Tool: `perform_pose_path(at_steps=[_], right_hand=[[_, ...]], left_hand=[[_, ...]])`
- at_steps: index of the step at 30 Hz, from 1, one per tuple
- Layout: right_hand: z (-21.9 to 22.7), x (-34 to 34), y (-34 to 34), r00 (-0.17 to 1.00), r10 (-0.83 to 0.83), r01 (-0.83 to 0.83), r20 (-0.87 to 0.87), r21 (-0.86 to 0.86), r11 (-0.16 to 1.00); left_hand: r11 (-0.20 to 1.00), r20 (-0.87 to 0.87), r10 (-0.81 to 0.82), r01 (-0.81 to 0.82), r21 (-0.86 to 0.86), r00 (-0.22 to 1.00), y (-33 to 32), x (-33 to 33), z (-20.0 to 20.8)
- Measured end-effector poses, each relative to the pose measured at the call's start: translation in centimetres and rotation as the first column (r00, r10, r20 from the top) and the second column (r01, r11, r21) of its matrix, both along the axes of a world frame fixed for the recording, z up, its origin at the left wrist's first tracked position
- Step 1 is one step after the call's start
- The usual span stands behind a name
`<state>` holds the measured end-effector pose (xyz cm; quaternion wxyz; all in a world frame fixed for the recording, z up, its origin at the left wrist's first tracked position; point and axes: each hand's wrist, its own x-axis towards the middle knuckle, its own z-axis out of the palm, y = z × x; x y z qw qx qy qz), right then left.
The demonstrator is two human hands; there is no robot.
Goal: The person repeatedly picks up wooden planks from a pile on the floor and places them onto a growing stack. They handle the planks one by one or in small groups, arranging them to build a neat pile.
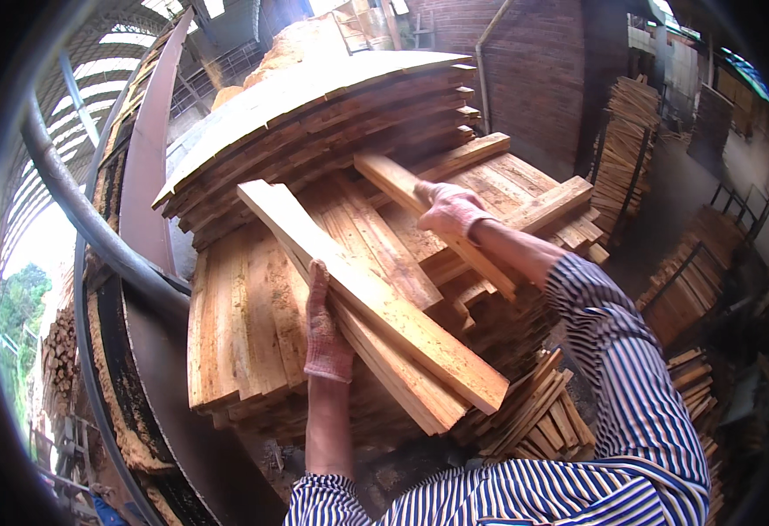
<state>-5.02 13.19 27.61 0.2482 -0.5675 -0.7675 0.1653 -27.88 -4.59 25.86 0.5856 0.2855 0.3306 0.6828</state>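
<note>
My left hand [327,337], in a worn pinkish work glove, grips two long wooden boards from their left side. The top board [376,294] lies slanted over a lower board [398,377], and their near ends jut past the front of the stack. Most of the left fingers are hidden beneath the wood. My right hand [456,212], gloved too, is closed around a narrower wooden board [393,180] to the right. That board slopes from far left to near right above the stacked planks [249,307].
Behind the planks rises a taller board stack [332,114]. A steel beam [149,149] and a curved pipe [95,215] run along the left. Loose wood pieces [547,412] lie low at the right of the stack. More stacked boards [626,145] stand at the far right.
</note>
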Motion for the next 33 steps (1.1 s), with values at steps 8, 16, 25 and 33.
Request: perform_pose_path(at_steps=[8,16,25,33], right_hand=[[-4.3,-3.0,9.5,0.987,0.144,-0.149,-0.074,-0.067,0.987],[5.1,-1.9,-10.5,0.765,0.441,-0.526,-0.47,-0.059,0.849],[-1.9,1.9,6.2,0.986,0.159,-0.151,0.047,-0.142,0.978],[-0.6,-4.3,3.8,0.972,0.179,-0.189,0.15,0.059,0.98]], left_hand=[[0.998,-0.015,-0.051,0.05,-0.037,0.999,2.0,0.1,-1.2],[0.981,0.057,-0.194,0.193,0.032,0.979,4.5,3.9,2.3],[0.953,0.186,-0.267,0.288,-0.095,0.946,4.6,4.1,1.6],[0.953,0.131,-0.228,0.248,-0.174,0.965,5.8,1.6,0.3]])
